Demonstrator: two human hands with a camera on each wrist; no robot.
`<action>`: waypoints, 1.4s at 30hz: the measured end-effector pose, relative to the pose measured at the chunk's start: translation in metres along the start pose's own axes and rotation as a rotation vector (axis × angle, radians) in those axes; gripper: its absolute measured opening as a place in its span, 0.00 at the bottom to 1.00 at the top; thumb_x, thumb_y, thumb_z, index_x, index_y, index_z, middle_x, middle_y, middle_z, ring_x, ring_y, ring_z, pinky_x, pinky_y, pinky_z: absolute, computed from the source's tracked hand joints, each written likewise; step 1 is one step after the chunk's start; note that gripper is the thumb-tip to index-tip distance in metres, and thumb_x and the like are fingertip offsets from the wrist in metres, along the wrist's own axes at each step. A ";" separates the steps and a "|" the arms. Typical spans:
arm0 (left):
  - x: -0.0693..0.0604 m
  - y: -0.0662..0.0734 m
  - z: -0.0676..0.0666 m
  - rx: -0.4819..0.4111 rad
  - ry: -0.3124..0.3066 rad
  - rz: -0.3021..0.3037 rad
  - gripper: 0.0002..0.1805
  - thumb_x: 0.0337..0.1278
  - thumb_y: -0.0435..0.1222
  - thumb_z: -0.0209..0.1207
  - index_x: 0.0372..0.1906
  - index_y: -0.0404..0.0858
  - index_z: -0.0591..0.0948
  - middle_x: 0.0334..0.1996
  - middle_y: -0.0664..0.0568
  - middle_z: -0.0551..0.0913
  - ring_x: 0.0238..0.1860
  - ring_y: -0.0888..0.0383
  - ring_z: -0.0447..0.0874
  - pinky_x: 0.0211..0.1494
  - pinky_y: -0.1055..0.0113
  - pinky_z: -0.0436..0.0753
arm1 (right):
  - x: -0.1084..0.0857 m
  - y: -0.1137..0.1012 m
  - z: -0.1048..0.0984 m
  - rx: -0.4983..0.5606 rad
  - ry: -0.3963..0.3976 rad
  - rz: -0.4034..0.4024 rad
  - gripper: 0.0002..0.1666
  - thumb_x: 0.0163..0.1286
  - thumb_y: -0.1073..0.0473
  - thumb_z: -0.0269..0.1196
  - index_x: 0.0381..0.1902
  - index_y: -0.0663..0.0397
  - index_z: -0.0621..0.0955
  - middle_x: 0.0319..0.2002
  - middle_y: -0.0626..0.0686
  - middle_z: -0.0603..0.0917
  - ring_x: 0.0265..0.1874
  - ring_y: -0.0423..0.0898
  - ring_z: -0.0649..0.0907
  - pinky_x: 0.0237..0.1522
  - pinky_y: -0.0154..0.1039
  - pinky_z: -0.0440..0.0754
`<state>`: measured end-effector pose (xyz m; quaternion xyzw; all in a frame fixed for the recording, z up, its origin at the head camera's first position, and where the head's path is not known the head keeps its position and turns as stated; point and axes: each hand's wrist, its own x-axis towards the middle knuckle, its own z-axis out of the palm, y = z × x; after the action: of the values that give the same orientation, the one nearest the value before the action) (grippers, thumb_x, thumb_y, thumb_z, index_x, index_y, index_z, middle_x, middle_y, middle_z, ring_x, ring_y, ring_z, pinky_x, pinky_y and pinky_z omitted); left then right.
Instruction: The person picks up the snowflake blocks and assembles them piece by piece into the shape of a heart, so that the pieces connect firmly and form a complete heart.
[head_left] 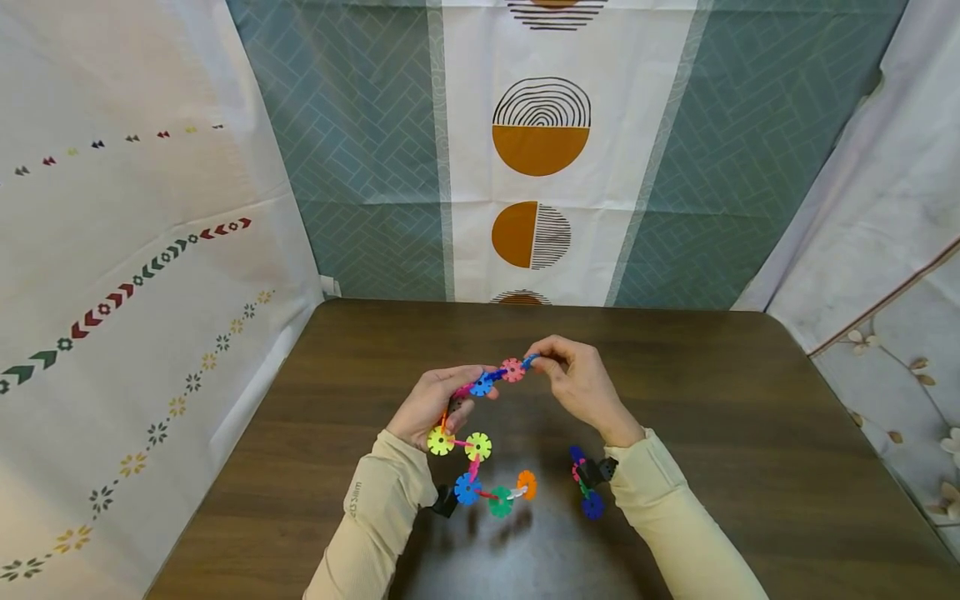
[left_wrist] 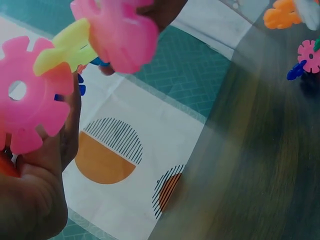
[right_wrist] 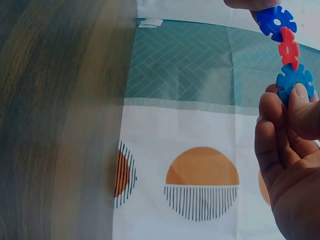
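Observation:
A chain of notched plastic snowflake discs runs between both hands above the table. My left hand (head_left: 433,404) grips the chain near its upper part, close to a blue disc (head_left: 481,384). Beyond the left fingers a pink disc (head_left: 512,369) joins on. My right hand (head_left: 583,387) pinches the light blue disc (right_wrist: 295,75) at that end between thumb and finger. From the left hand the rest of the chain hangs down, with yellow discs (head_left: 477,447), a green disc (head_left: 500,502) and an orange disc (head_left: 527,484) at its other end. Left fingers partly hide some discs.
A short group of joined discs, with a dark blue disc (head_left: 592,505), lies on the brown wooden table (head_left: 300,500) beside the right forearm. Black wrist cameras (head_left: 444,502) sit under both sleeves. Patterned cloth (head_left: 360,167) hangs behind the table and at both sides.

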<state>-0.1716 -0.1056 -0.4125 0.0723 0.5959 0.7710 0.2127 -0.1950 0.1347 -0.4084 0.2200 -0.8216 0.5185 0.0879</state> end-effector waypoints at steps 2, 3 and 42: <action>0.001 0.000 0.001 -0.008 0.004 0.001 0.23 0.67 0.47 0.57 0.57 0.34 0.79 0.36 0.45 0.85 0.08 0.62 0.63 0.11 0.74 0.63 | 0.000 0.000 0.000 -0.013 0.006 -0.002 0.08 0.71 0.64 0.59 0.39 0.44 0.83 0.34 0.48 0.84 0.30 0.44 0.80 0.32 0.38 0.80; 0.001 -0.001 0.002 -0.013 0.004 0.001 0.23 0.67 0.47 0.57 0.57 0.34 0.79 0.35 0.46 0.85 0.08 0.62 0.63 0.11 0.74 0.63 | -0.001 0.000 0.000 -0.023 0.011 -0.004 0.09 0.71 0.64 0.59 0.38 0.43 0.83 0.34 0.46 0.84 0.30 0.43 0.80 0.32 0.38 0.80; 0.006 -0.009 0.015 0.071 0.011 -0.026 0.22 0.66 0.46 0.58 0.55 0.33 0.81 0.34 0.45 0.86 0.08 0.62 0.63 0.12 0.73 0.62 | -0.007 0.003 -0.002 -0.031 0.016 -0.003 0.18 0.67 0.74 0.58 0.34 0.43 0.82 0.30 0.45 0.81 0.25 0.46 0.76 0.27 0.38 0.78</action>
<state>-0.1698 -0.0884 -0.4176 0.0678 0.6250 0.7468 0.2169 -0.1905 0.1397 -0.4126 0.2159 -0.8284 0.5074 0.0988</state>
